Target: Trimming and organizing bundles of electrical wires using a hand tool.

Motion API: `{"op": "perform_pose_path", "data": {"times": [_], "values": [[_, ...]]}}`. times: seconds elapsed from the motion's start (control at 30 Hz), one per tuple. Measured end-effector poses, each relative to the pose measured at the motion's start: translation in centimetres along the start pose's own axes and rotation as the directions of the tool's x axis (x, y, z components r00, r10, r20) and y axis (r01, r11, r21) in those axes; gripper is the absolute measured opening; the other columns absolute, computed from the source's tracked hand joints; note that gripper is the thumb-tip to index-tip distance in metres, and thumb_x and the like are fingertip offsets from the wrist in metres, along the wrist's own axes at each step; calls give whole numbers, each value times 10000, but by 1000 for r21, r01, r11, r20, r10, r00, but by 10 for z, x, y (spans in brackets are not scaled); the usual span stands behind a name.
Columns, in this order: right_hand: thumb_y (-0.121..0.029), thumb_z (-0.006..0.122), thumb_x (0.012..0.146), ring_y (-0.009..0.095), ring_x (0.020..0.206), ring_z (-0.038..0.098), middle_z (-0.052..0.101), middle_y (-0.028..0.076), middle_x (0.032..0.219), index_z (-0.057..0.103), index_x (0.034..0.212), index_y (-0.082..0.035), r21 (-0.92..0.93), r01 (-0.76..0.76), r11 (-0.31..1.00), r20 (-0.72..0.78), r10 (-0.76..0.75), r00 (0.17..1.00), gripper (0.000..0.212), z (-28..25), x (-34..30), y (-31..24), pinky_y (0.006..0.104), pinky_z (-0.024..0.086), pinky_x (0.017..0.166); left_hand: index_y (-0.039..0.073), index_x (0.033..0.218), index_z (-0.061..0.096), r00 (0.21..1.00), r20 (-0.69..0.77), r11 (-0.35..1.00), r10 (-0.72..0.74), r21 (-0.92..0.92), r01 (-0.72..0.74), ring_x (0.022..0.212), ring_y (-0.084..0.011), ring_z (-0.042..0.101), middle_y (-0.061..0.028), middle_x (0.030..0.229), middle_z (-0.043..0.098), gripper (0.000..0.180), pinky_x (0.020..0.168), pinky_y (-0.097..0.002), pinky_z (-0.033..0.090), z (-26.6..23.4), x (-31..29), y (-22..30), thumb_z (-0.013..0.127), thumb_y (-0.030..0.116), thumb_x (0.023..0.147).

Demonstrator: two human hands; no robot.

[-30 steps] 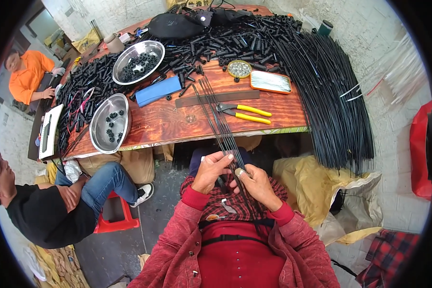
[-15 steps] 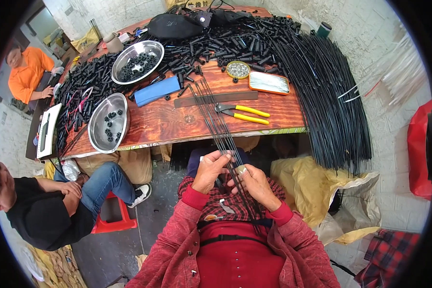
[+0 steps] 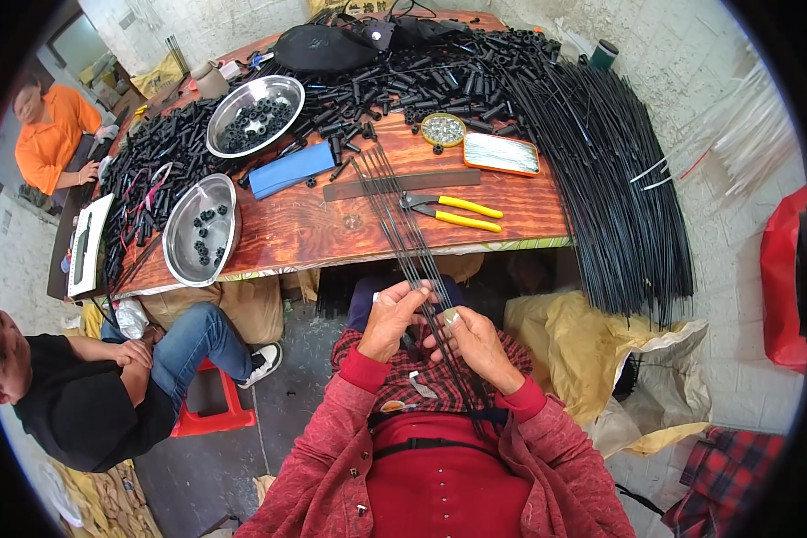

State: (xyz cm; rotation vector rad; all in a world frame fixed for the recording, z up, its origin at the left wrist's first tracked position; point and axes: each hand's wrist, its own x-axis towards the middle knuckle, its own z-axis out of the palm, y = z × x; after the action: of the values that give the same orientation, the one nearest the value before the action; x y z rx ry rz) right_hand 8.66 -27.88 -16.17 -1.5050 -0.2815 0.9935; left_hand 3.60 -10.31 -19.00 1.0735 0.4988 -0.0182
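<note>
A bunch of thin black rods [image 3: 410, 242] is gripped at its near end by both hands, below the near edge of the wooden table [image 3: 314, 224]. The left hand [image 3: 393, 318] is closed around the rods, and the right hand [image 3: 473, 341] is pinched on them just beside it. The far ends are rested on the table beside yellow-handled pliers [image 3: 453, 212]. 2 steel bowls [image 3: 203, 229] are set to the left.

Thin black rods [image 3: 403, 224] cross a reddish-brown wooden surface [image 3: 314, 229] beside yellow-handled pliers [image 3: 453, 212], a blue flat case [image 3: 291, 169], shiny silver metal bowls [image 3: 203, 229] and red sleeves [image 3: 332, 430] over red-black plaid cloth [image 3: 394, 381].
</note>
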Motion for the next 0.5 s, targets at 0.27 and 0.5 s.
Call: {"op": "perform_pose_path", "data": {"times": [0.27, 0.5], "values": [[-289, 372, 1064, 197, 725, 695, 708, 166, 946, 528, 1154, 4, -2, 20, 1000, 14, -20, 1000, 344, 0, -2, 1, 283, 551, 662, 58, 1108, 683, 999, -34, 1000, -1, 6, 2, 845, -88, 632, -28, 942, 697, 240, 687, -242, 512, 2, -2, 0, 646, 237, 953], [-297, 376, 1064, 187, 727, 691, 708, 159, 950, 536, 1163, 4, 16, 20, 1000, 10, -20, 1000, 355, 0, -3, 3, 287, 552, 664, 69, 1091, 704, 999, -44, 1000, 1, -8, -1, 821, -66, 620, -4, 923, 703, 254, 659, -223, 460, 3, 0, -4, 685, 267, 933]]}}
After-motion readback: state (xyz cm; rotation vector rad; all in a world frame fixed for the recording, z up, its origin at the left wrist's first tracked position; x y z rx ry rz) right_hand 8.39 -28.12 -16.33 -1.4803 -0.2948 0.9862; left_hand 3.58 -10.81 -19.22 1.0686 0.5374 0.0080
